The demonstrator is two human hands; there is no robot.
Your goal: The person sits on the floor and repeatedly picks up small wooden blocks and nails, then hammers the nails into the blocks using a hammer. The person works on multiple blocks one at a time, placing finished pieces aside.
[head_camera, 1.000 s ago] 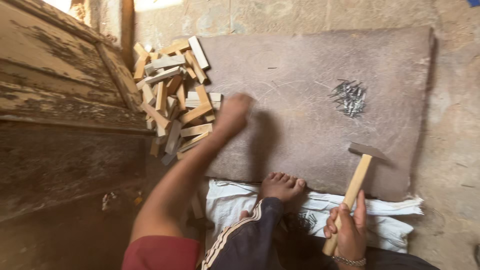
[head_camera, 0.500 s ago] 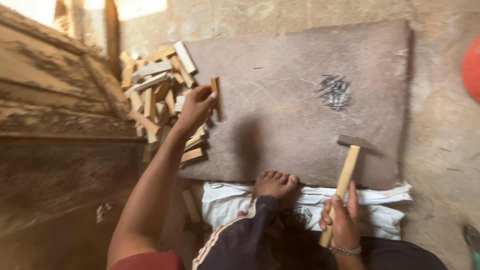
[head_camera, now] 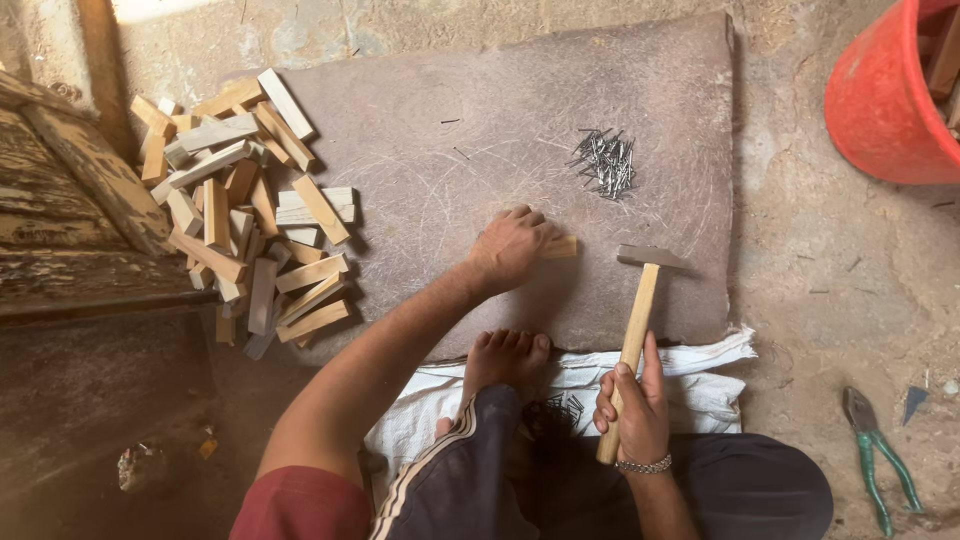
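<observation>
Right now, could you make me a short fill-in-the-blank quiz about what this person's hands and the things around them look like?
1. The right hand grips a hammer by its ____ handle.
2. The left hand presses a small wooden block onto the ____ mat.
3. A loose heap of ____ lies on the mat beyond the hammer's head.
4. The bucket at the upper right is ____.

Missing words: wooden; brown; nails; red

Dusty concrete floor [head_camera: 800,270], weathered wooden boards [head_camera: 70,230] at left, red plastic tub [head_camera: 880,100] top right, daylight from above

Your stone slab [head_camera: 420,150] lay on the dirt floor [head_camera: 830,260]; on it sat nails [head_camera: 605,162], with wood blocks [head_camera: 245,210] heaped at its left edge.
</observation>
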